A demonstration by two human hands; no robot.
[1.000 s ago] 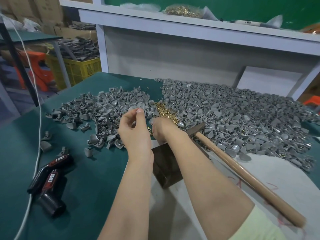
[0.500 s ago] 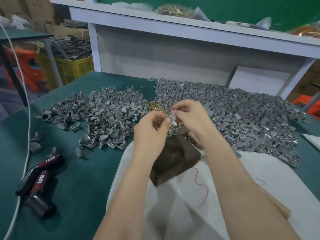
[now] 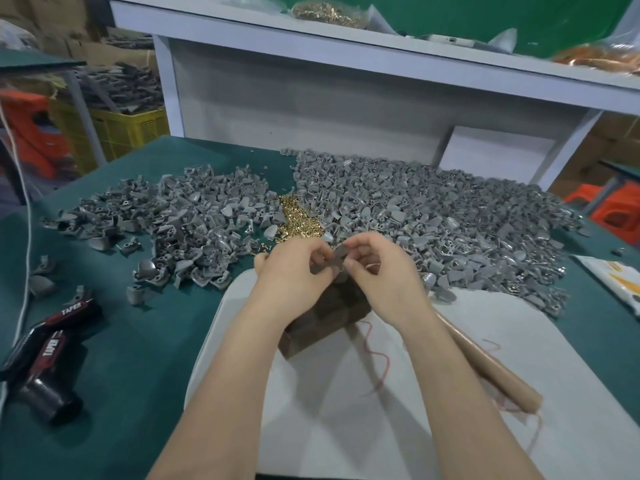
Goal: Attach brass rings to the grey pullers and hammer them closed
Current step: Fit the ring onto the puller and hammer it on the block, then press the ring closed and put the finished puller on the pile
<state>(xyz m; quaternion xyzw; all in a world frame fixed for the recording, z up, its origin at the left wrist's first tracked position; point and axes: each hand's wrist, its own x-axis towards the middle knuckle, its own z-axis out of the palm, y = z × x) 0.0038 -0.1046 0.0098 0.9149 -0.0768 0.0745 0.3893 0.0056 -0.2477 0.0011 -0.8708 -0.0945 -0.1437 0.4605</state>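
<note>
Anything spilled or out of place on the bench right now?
Minor only. A few stray pullers lie apart from the left pile, near the black tool. Loose brass rings dot the green mat beside the brass heap. Left hand and right hand pinch one puller. Nothing looks damaged.

The green table (image 3: 138, 375) was viewed by one wide-angle head-worn camera, aimed forward and down, close above the left hand (image 3: 291, 271) and right hand (image 3: 381, 271).
</note>
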